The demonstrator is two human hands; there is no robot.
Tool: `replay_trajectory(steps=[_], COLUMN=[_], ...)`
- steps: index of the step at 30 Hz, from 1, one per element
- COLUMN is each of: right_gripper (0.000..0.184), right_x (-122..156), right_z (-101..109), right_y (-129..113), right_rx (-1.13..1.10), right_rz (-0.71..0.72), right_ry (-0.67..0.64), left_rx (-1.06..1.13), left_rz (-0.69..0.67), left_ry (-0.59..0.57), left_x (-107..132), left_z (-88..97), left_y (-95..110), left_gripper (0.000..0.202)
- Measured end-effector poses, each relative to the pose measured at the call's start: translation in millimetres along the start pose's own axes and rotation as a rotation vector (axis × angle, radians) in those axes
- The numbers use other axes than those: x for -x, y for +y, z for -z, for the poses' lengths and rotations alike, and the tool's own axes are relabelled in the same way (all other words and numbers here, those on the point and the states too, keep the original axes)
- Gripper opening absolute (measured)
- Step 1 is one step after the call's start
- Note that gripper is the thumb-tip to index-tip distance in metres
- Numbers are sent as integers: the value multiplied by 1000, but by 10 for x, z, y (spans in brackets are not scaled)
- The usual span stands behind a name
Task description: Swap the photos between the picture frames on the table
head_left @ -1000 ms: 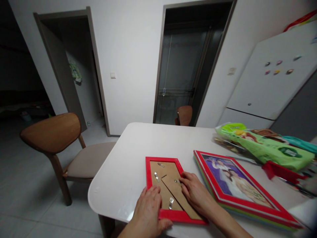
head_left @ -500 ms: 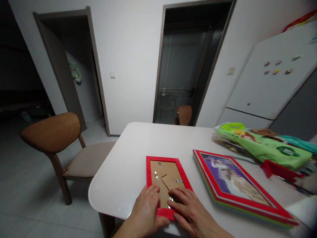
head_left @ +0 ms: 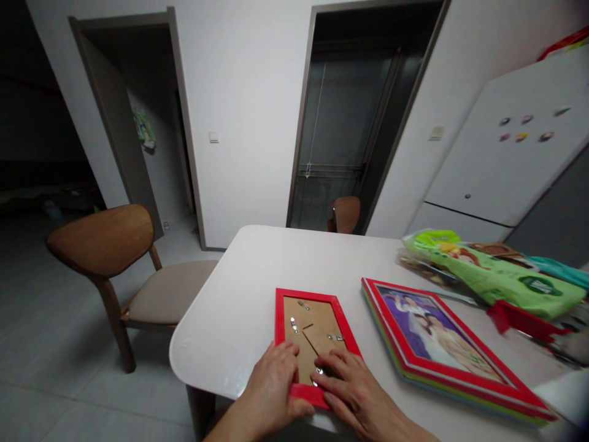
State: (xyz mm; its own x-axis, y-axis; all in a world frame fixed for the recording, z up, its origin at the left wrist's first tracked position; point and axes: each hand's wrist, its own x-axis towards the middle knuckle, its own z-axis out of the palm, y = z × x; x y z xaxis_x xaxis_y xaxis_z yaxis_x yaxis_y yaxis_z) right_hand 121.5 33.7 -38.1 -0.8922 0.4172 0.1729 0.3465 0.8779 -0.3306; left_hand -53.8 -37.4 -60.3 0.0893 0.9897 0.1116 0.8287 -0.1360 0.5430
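A red picture frame [head_left: 280,313] lies face down on the white table, its brown backing board [head_left: 317,316] showing. Small metal turn clips [head_left: 294,325] sit around the board, and a thin dark stand piece or slot crosses its middle. My left hand [head_left: 272,377] grips the near left corner, fingers curled over the side and thumb along the front rim. With bent fingers, my right hand [head_left: 356,390] presses at the metal clip [head_left: 319,372] by the near end; its thumb rests against the front rim. Part of the frame's near right side is hidden under that hand.
Right of my hands lies a stack of frames [head_left: 460,372], the top one red with a photo. Behind it are a green package [head_left: 515,276] and a red object [head_left: 524,322]. A wooden chair [head_left: 103,242] stands left of the table [head_left: 221,307].
The whole view has shifted slightly, so things sit a little farther right. Both hands stay on the picture frame, with no clear change in their hold.
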Motion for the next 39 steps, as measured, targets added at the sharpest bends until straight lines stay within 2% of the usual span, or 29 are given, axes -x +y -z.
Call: replay_trajectory(steps=[9, 18, 22, 26, 29, 36, 39], right_gripper=[15, 18, 25, 27, 24, 26, 26], right_x=[-169, -124, -318, -635, -802, -830, -846], right_z=[-175, -38, -100, -214, -266, -273, -252], right_y=[122, 18, 40, 131, 172, 108, 217], right_rx=[-38, -100, -193, -60, -9, -7, -3], right_rz=[-162, -116, -203, -284, -280, -251, -302], right_ry=[50, 31, 119, 214, 210, 154, 178], left_rx=[13, 25, 42, 57, 65, 75, 86], left_rz=[-45, -21, -34, -57, -57, -43, -41], left_ry=[-7, -35, -10, 47, 51, 32, 24], left_x=[5, 12, 8, 15, 17, 5, 8], left_z=[-4, 50, 16, -31, -41, -10, -15], left_y=[-40, -4, -23, -53, -56, -21, -35], left_gripper=[42, 37, 41, 42, 42, 43, 44])
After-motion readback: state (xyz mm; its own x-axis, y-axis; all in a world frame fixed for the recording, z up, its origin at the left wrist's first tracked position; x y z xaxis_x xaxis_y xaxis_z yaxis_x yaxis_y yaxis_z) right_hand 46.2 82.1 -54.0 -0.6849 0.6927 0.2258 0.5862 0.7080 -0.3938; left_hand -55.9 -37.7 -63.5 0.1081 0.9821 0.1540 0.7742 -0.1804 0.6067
